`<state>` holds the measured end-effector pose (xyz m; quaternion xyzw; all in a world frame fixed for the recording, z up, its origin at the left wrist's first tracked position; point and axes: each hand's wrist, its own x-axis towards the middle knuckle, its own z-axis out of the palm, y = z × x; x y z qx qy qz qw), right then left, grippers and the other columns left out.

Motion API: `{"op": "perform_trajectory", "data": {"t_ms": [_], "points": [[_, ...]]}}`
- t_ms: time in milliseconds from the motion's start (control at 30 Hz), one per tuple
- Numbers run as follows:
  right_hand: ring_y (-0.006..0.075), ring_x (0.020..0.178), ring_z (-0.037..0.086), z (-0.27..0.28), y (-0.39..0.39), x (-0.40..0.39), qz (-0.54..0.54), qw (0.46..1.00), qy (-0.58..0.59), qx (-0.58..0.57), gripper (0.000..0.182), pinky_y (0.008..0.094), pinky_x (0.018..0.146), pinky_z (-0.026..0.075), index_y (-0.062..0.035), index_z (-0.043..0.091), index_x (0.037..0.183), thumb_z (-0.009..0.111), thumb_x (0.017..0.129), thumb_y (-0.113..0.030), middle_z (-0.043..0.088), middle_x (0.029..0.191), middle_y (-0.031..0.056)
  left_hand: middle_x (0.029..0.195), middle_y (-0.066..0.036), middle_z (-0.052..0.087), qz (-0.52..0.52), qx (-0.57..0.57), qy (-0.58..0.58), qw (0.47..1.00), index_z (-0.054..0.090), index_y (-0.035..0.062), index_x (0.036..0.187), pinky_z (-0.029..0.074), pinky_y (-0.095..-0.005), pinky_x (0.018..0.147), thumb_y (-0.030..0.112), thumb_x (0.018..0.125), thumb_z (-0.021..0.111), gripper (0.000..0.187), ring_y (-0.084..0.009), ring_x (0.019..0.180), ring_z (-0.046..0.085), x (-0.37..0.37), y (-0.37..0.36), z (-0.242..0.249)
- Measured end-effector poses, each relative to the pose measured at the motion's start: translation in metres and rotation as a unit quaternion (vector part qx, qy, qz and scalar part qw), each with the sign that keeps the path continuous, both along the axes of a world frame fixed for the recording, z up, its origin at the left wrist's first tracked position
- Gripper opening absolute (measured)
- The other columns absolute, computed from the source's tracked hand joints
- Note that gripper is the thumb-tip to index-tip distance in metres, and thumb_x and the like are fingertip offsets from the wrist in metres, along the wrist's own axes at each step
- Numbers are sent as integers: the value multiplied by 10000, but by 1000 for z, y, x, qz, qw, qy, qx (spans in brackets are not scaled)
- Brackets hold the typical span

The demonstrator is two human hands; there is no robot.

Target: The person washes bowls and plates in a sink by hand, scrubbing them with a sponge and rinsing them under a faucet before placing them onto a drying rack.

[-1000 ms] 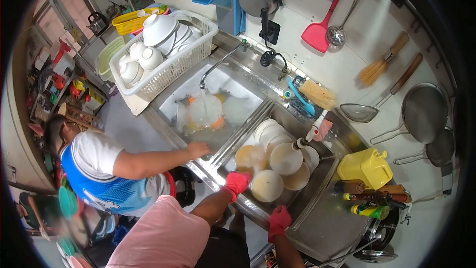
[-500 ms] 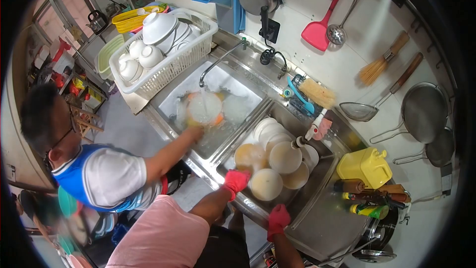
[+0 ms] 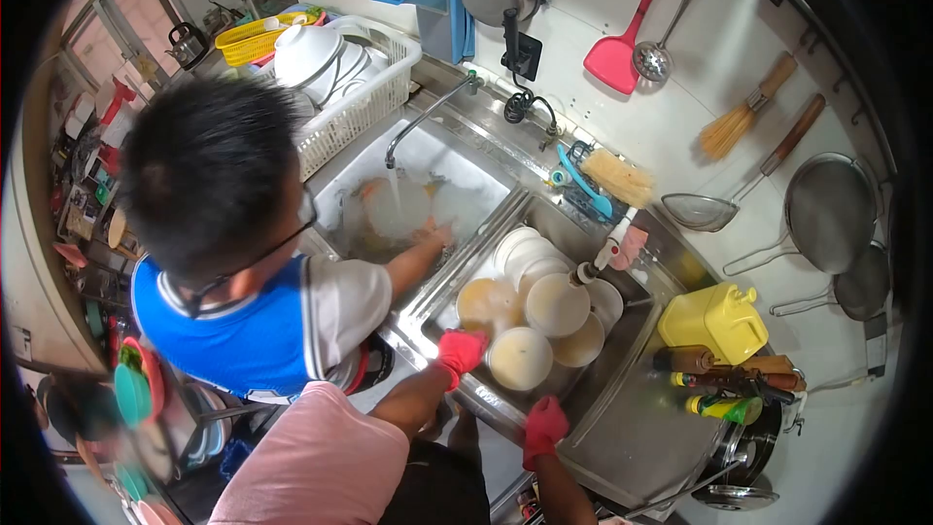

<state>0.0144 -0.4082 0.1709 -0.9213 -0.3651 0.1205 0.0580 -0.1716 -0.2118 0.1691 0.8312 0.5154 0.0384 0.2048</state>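
Note:
My left hand [image 3: 462, 351], in a red rubber glove, is at the front rim of the right sink basin, its fingers curled over the edge. Farther right along the same rim, my right hand [image 3: 546, 424], also gloved in red, is closed against the edge. Neither hand touches a dish. Nearest to my left hand is a round bowl [image 3: 521, 359] with cloudy, yellowish contents. Several more bowls [image 3: 558, 306] crowd the right basin [image 3: 595, 399], with stacked white bowls [image 3: 530, 258] behind them.
A co-worker [image 3: 238, 262] leans over the left basin on my left, a bare hand [image 3: 432, 235] among dishes under the running tap [image 3: 428, 117]. A white basket [image 3: 379, 97] of bowls stands behind. The yellow jug [image 3: 714, 324] and brushes [image 3: 622, 182] border the right basin.
The co-worker has leaned forward and to the right, and their hand has gone farther into the left basin. My hands have stayed at the rim.

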Motion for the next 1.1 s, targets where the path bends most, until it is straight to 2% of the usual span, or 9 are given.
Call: {"op": "perform_trajectory", "data": {"t_ms": [67,167,267,667,1100], "points": [[392,753,689,-1,0,-1,-3,1000,-1,11,238,522,664,531,-159,669,911,520,949,-341,712,816,147,804,-152,714,-8,19,-16,1000,642,115,862,515,-519,705,387,995,457,355,-383,719,687,-2,0,1],[396,756,688,4,1,-2,-10,1000,6,13,234,521,672,532,-162,668,910,519,949,-338,713,821,145,811,-154,714,-8,22,-22,999,642,114,871,513,-521,718,386,996,452,355,-385,730,688,-2,0,1],[401,749,684,8,2,-3,-15,1000,10,12,232,526,672,527,-160,662,901,521,947,-338,709,815,146,835,-106,723,8,-15,13,1000,656,172,895,491,-502,793,337,940,510,225,-343,807,688,1,0,3],[406,710,669,-9,-3,0,-2,999,-3,36,234,539,641,510,-145,638,853,535,938,-336,691,768,149,801,-129,719,4,4,19,1000,657,153,894,511,-492,768,359,956,507,262,-339,784,690,1,0,-1],[406,703,672,-5,-1,-2,-2,999,-17,37,239,533,630,510,-148,638,839,533,939,-338,690,756,151,787,-128,718,3,19,4,1000,657,149,881,506,-500,763,349,944,513,254,-340,770,693,0,0,-10]]}}
